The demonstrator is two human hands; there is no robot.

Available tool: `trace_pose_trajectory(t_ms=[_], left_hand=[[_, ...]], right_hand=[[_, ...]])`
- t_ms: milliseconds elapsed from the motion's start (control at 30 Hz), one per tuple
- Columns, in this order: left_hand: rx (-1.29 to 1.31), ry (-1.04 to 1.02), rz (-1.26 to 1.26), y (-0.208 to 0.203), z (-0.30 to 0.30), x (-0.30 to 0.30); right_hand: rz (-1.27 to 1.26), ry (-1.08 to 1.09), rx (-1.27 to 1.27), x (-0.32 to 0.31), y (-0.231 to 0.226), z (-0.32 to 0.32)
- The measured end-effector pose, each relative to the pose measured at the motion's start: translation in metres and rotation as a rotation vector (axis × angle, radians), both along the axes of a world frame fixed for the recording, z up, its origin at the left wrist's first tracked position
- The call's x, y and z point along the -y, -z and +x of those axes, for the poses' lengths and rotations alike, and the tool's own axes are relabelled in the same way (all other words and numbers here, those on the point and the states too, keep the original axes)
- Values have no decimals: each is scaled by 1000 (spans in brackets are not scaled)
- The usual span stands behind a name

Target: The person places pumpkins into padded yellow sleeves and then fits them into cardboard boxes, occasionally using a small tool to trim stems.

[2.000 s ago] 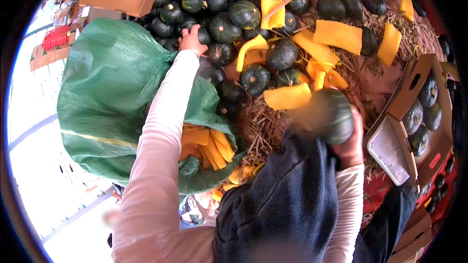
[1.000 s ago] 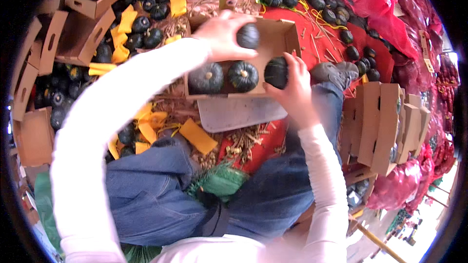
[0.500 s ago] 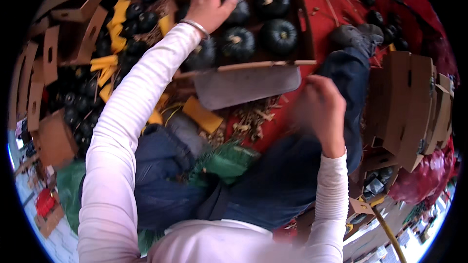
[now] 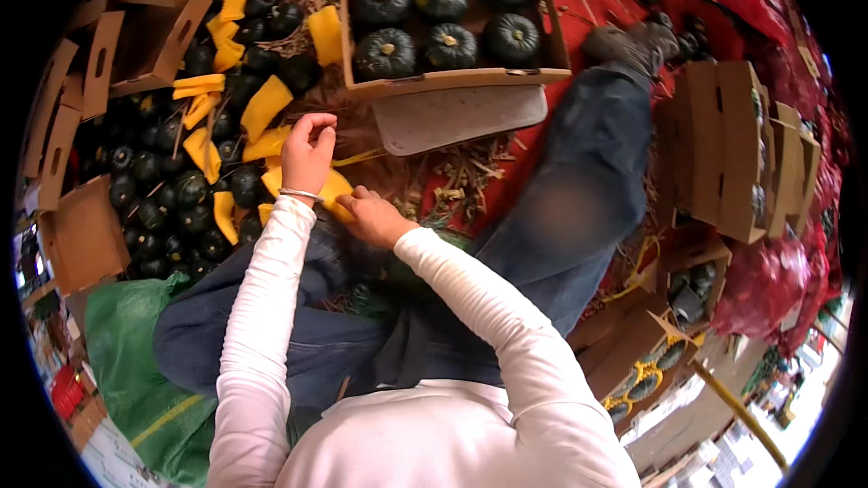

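Observation:
Near the middle, my right hand (image 4: pixel 378 219) has its fingertips pinched on the edge of a flat yellow foam sleeve (image 4: pixel 333 190). My left hand (image 4: pixel 307 158), a bracelet at its wrist, is just beyond and to the left, fingers curled in; whatever they may hold is hidden. In front stands an open cardboard box (image 4: pixel 452 81) with dark green pumpkins (image 4: pixel 385 54) in two rows, stems up. A pale grey slab (image 4: pixel 457 117) lies at its near side. More yellow foam sleeves (image 4: pixel 267 107) are scattered left of the box.
Many small dark pumpkins (image 4: pixel 172 199) lie heaped at left, beside empty cardboard boxes (image 4: pixel 86 226). My outstretched leg (image 4: pixel 579 190) crosses the red ground cover (image 4: pixel 502 163). Upright cartons (image 4: pixel 714 145) stand at right, near a box of yellow-netted pumpkins (image 4: pixel 644 384). A green sack (image 4: pixel 136 352) lies lower left.
My left hand has left the pumpkin box and come back towards me. My right hand has moved left from beside my leg onto a yellow foam sleeve. The box's pumpkins are now uncovered.

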State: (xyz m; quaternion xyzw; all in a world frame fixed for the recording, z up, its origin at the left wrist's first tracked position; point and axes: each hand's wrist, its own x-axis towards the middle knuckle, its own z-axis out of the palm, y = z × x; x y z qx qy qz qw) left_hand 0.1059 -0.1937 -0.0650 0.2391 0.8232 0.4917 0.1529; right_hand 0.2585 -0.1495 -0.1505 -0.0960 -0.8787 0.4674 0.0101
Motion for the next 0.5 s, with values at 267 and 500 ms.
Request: trace_pose_trajectory(t_ms=[267,500], left_hand=[[-910,429,-285,-3,10,-97],[-709,721,-342,13,-22,-127]], right_hand=[[152,919,-246,-171,-69,33],[-244,1597,12,-208,5,49]])
